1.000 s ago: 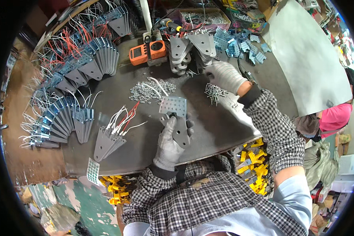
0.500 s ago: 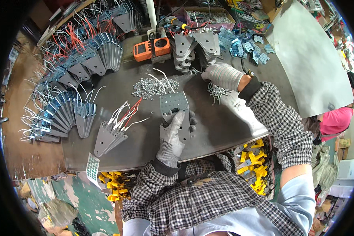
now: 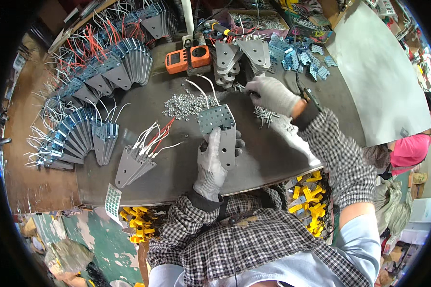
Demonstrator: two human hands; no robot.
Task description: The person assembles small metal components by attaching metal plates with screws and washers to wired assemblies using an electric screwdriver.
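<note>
My gloved left hand (image 3: pixel 211 165) grips a grey tapered metal plate (image 3: pixel 228 146), its thumb on the face and its fingers wrapped behind. At the plate's upper end lies a bluish perforated plate (image 3: pixel 216 117), with two white wires sticking up beyond it. Over the table's far right part is my gloved right hand (image 3: pixel 274 95), fingertips pinched together; whatever they hold is hidden. Just below it is a small heap of screws (image 3: pixel 264 116). Beyond the held plate spreads a pile of nuts (image 3: pixel 186 106).
Rows of wired grey plates (image 3: pixel 88 134) line the left side, with a small stack (image 3: pixel 134 166) nearer me. At the back stand an orange meter (image 3: pixel 188 60), more grey plates (image 3: pixel 254 51) and loose perforated pieces (image 3: pixel 292 60). Yellow parts (image 3: pixel 313 196) sit below the front edge.
My left thumb has shifted on the held plate, and the perforated piece now shows more fully. My right hand has turned slightly, staying near the screws, fingertips pinched.
</note>
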